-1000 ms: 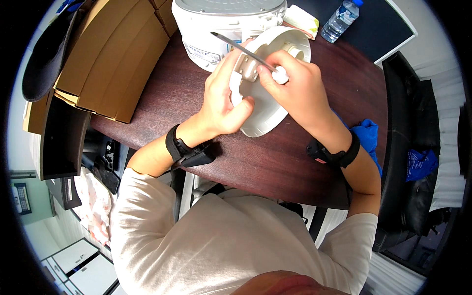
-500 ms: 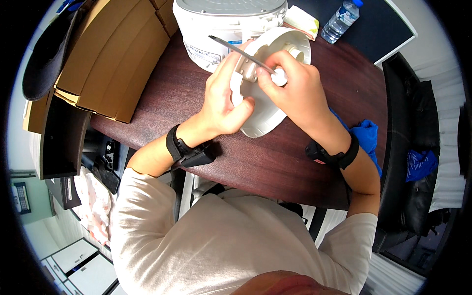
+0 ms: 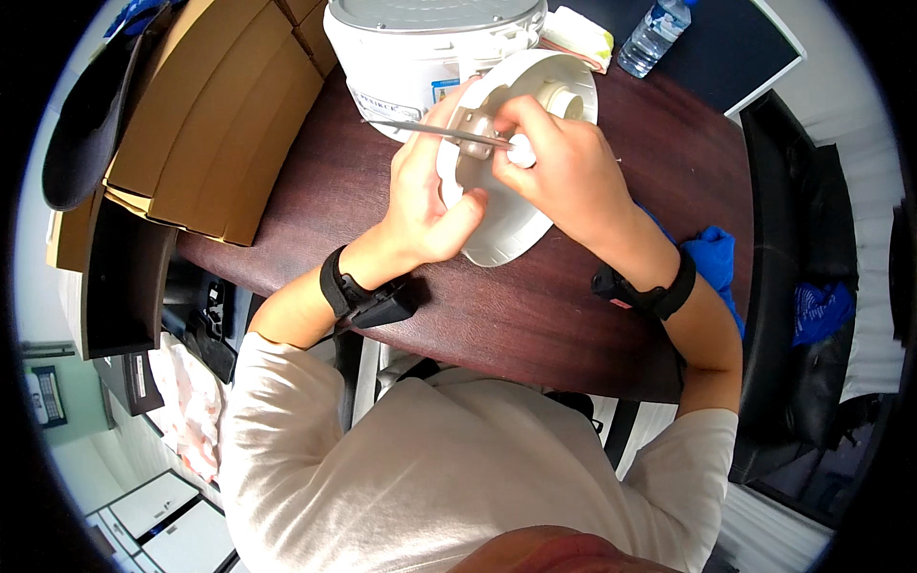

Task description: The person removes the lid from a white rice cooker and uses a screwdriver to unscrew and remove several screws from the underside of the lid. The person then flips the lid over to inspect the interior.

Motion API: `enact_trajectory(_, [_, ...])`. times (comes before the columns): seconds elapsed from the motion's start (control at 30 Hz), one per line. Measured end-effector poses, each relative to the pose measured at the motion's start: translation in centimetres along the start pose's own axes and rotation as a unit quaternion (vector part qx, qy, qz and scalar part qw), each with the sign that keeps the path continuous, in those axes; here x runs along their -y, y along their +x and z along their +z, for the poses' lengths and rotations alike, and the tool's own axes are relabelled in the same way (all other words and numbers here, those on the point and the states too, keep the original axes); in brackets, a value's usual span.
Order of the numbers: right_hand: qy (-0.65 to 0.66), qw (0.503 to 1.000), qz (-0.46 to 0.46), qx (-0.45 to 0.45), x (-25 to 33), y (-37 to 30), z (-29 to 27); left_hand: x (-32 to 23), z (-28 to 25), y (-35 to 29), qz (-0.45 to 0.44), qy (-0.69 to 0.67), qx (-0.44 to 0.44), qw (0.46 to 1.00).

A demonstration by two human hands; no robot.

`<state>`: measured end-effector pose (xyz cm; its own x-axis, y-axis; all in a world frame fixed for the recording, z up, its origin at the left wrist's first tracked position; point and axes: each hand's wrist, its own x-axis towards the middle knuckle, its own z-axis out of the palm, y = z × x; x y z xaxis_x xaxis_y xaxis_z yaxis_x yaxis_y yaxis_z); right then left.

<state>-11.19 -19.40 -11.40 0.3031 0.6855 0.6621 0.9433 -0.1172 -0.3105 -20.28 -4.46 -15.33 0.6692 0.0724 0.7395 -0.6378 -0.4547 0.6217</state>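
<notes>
My left hand [image 3: 420, 201] grips the near left rim of a white plastic cover [image 3: 506, 229], which is hollow, round and tilted up on its side. In my right hand [image 3: 568, 167] is a knife [image 3: 435, 131] with a long thin grey blade and a white handle end. The blade crosses the cover's rim and points left, over the fingers of my left hand. Under the blade, a small pale fitting [image 3: 475, 143] sits inside the cover, partly hidden by my right fingers. A round white boss [image 3: 564, 100] shows farther right inside it.
Just behind the cover stands a large white tub [image 3: 430, 53] with a grey lid. A folded cloth [image 3: 578, 40] and a water bottle [image 3: 654, 38] lie right of it. Cardboard boxes [image 3: 215, 115] line the left table edge; a blue cloth [image 3: 709, 258] lies near my right forearm.
The knife has swung so its tip sits lower and farther left, and the blade is nearly level. My right hand and the cover have shifted slightly left.
</notes>
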Motion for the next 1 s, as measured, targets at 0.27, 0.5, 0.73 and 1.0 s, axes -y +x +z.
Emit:
enact_trajectory(0.27, [0.102, 0.989, 0.111, -0.005, 0.46, -0.08, -0.09, 0.16, -0.07, 0.05, -0.014, -0.012, 0.008, 1.0])
enact_trajectory(0.5, [0.067, 0.995, 0.067, -0.008, 0.05, -0.07, -0.03, 0.16, -0.07, 0.07, -0.01, -0.001, 0.012, 1.0])
enact_trajectory(0.73, [-0.014, 1.0, 0.007, 0.006, 0.2, 0.19, -0.42, -0.37, -0.12, -0.03, -0.036, -0.002, 0.009, 0.999])
enact_trajectory(1.0, [-0.028, 1.0, 0.013, -0.003, 0.3, 0.36, -0.45, 0.03, -0.19, -0.16, -0.037, -0.006, 0.018, 0.999])
